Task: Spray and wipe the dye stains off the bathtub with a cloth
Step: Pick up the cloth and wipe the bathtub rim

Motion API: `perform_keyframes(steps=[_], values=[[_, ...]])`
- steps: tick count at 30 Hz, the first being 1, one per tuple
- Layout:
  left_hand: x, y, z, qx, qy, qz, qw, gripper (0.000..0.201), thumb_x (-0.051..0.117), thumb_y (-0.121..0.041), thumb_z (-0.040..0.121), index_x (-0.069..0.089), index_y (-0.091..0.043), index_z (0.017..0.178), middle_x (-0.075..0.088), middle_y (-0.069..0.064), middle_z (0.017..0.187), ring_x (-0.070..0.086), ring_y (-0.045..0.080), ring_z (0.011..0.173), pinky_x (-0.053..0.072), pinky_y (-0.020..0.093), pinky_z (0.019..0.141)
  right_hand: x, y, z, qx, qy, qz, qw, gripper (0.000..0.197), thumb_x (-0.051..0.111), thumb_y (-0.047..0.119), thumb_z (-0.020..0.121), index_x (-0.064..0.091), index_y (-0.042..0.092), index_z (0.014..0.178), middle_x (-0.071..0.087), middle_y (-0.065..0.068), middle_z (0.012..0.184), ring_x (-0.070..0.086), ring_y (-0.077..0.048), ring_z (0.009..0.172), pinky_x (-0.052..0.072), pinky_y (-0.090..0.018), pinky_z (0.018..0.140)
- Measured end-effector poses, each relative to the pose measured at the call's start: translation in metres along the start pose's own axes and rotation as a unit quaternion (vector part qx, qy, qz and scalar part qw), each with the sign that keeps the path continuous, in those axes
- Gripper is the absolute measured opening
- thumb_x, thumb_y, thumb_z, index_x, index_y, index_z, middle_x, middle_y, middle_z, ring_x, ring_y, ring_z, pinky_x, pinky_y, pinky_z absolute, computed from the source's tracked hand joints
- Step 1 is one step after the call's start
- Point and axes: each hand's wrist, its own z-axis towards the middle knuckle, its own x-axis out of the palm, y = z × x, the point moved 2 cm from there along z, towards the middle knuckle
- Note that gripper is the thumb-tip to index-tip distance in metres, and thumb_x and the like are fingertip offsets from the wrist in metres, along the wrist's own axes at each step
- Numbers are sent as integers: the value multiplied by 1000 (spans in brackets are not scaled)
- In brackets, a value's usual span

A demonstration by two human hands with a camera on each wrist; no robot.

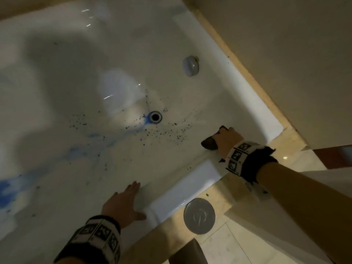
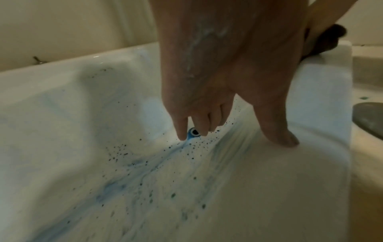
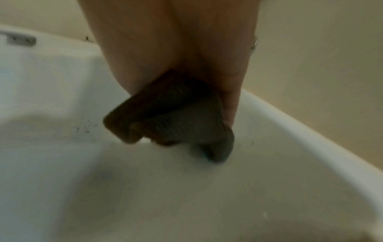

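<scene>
The white bathtub has blue dye streaks and dark specks across its floor around the drain. My right hand grips a dark folded cloth and presses it on the tub's inner wall near the corner. In the right wrist view the cloth sticks out below my fingers and touches the white surface. My left hand lies flat with straight fingers on the near inner wall; its thumb rests on the wall, and the streaks run below it. No spray bottle is in view.
A round chrome overflow knob sits on the far tub wall. A round grey metal cover lies on the beige tiled ledge beside the tub rim. Beige wall borders the right side.
</scene>
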Motion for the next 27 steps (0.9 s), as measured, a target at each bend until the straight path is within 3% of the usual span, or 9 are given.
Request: perform_keyframes(steps=[5, 9, 12, 16, 19, 21, 23, 25, 27], values=[[8, 6, -7, -17, -67, 2, 998, 95, 54, -53, 86, -9, -21, 149, -9, -6, 157, 6, 10, 145, 6, 30, 117, 26, 75, -46, -56, -39, -2, 998, 48, 50, 26, 91, 39, 11, 136, 36, -17, 137, 36, -32, 125, 32, -37, 104], [22, 17, -15, -54, -64, -9, 996, 93, 51, -54, 88, -9, -18, 149, -8, -2, 157, 8, 12, 145, 9, 33, 119, 43, 149, -76, -142, -3, 18, 990, 40, 47, 24, 92, 45, 8, 129, 41, -17, 132, 40, -34, 119, 36, -38, 98], [32, 35, -26, -94, -64, 5, 993, 96, 49, -59, 86, -9, -14, 149, -8, 0, 157, 7, 13, 145, 9, 35, 118, 58, 195, -95, -202, 22, 31, 979, 35, 49, 22, 93, 49, 5, 123, 46, -17, 129, 41, -33, 119, 30, -39, 103], [44, 68, -53, -129, -84, -3, 988, 88, 44, -56, 91, -9, -16, 149, -8, -2, 157, 7, 13, 145, 9, 34, 119, 65, 242, -105, -217, 62, 159, 961, 29, 53, 17, 90, 59, 0, 113, 59, -18, 115, 56, -33, 107, 45, -41, 90], [41, 91, -74, -134, -123, -68, 981, 81, 42, -51, 94, -8, -18, 149, -4, -2, 158, 19, 15, 143, 16, 33, 118, 40, 253, -113, -199, 62, 265, 941, 28, 52, 28, 91, 63, 10, 109, 63, -10, 111, 59, -26, 97, 48, -35, 89], [37, 109, -89, -135, -154, -117, 972, 80, 44, -49, 94, -5, -20, 150, 0, -2, 158, 30, 17, 138, 23, 33, 115, 15, 259, -123, -209, 31, 278, 937, 37, 49, 41, 92, 61, 14, 116, 58, -9, 121, 52, -27, 112, 40, -34, 99], [32, 127, -108, -134, -189, -157, 960, 76, 44, -47, 94, -1, -22, 150, 9, -2, 157, 40, 18, 132, 30, 33, 112, -12, 267, -136, -214, -4, 209, 954, 51, 44, 50, 92, 54, 15, 127, 47, -12, 134, 37, -28, 129, 30, -37, 108], [22, 140, -134, -124, -246, -201, 940, 70, 45, -42, 95, 6, -23, 150, 33, 5, 150, 52, 22, 121, 37, 33, 106, -41, 280, -158, -203, -26, 162, 965, 60, 44, 54, 91, 45, 15, 136, 38, -14, 141, 30, -29, 133, 28, -41, 111], [5, 151, -165, -90, -318, -269, 905, 64, 51, -33, 94, 18, -23, 148, 51, 12, 137, 56, 26, 115, 40, 32, 101, -73, 293, -190, -214, -67, 153, 962, 57, 46, 46, 92, 40, 16, 140, 35, -13, 142, 30, -29, 133, 28, -39, 112]])
